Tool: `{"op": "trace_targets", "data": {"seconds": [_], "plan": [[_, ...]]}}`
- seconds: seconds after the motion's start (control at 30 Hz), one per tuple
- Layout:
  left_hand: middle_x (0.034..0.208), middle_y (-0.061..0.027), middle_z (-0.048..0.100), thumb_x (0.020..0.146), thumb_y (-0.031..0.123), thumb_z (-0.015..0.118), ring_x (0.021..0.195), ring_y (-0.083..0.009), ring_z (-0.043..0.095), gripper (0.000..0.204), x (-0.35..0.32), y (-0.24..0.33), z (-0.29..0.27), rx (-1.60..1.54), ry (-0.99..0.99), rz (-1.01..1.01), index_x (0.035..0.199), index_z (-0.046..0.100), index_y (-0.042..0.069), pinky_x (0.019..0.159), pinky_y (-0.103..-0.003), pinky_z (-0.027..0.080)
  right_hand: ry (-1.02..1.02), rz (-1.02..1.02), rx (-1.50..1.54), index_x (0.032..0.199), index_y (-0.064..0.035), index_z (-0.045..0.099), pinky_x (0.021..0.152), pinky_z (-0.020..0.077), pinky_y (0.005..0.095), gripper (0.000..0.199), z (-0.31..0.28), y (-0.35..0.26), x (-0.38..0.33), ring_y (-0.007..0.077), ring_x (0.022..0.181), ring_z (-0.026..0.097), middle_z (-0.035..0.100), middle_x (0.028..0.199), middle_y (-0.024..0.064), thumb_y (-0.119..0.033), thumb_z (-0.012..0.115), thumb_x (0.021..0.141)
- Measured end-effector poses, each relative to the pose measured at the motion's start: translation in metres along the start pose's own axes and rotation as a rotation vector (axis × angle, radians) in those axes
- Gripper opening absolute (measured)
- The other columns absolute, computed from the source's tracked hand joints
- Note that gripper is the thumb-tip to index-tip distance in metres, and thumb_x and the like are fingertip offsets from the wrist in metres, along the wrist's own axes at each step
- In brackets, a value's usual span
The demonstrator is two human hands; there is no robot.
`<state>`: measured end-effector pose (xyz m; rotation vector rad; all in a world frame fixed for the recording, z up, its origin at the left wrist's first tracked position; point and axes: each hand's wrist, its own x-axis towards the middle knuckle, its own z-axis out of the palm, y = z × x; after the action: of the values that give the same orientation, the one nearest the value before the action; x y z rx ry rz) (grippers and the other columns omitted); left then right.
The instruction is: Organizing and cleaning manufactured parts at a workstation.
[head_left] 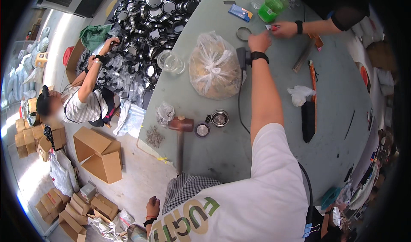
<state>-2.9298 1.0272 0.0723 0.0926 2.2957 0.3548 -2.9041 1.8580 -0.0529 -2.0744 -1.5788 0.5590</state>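
My right arm stretches far across the table (214,147), and my right hand (260,41) is closed beside a co-worker's hand (286,29). A small red-and-white item (274,27) shows at the co-worker's fingertips; what my own fingers hold, if anything, is hidden. Just left of my right hand lies a thin round ring (244,34). A knotted clear plastic bag (214,68) of tan pieces stands left of my forearm. My left hand (153,207) hangs low beside my body, off the table, its fingers curled with nothing visible in them.
Nearer me lie a mallet (180,126), a steel cup (219,118), a round lid (202,129) and small metal pieces (154,136). A green-liquid bottle (274,5) stands far back. Another person (87,100) works left at heaped black round parts (156,13). Cardboard boxes (100,154) crowd the floor.
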Motion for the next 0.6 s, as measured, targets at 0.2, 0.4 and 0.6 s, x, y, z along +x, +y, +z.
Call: {"op": "trace_targets", "data": {"seconds": [0.2,0.4,0.6], "plan": [[0.093,-0.0199,0.062,0.081,0.022,0.055,0.086,-0.0278,0.061,0.036,-0.004,0.015,-0.001,0.001,-0.028,-0.049,0.107,0.053,-0.003,0.076,-0.034,0.048,-0.318,-0.866,-0.339,0.099,-0.0073,0.060,0.084,0.0396,0.0460,0.028,-0.001,0.016,-0.029,0.0327,0.104,0.046,0.053,0.105,0.0141,-0.017,0.056,0.073],[0.093,-0.0198,0.062,0.080,0.022,0.056,0.086,-0.0260,0.061,0.037,-0.005,0.012,0.000,0.045,-0.032,-0.110,0.107,0.054,-0.004,0.076,-0.032,0.047,0.041,-0.670,-0.477,0.111,-0.0014,0.049,0.083,0.0405,0.0456,0.037,-0.015,-0.010,-0.019,0.0295,0.104,0.047,0.053,0.107,0.0135,-0.016,0.054,0.077],[0.087,-0.0184,0.063,0.079,0.022,0.057,0.081,-0.0240,0.062,0.036,-0.001,-0.006,0.004,-0.065,-0.043,-0.211,0.104,0.055,-0.005,0.073,-0.031,0.048,-0.071,-0.773,-0.463,0.124,-0.0005,0.038,0.092,0.0378,0.0409,0.066,0.034,-0.028,0.025,0.0285,0.118,0.039,0.040,0.127,0.0164,-0.021,0.068,0.068]]}}
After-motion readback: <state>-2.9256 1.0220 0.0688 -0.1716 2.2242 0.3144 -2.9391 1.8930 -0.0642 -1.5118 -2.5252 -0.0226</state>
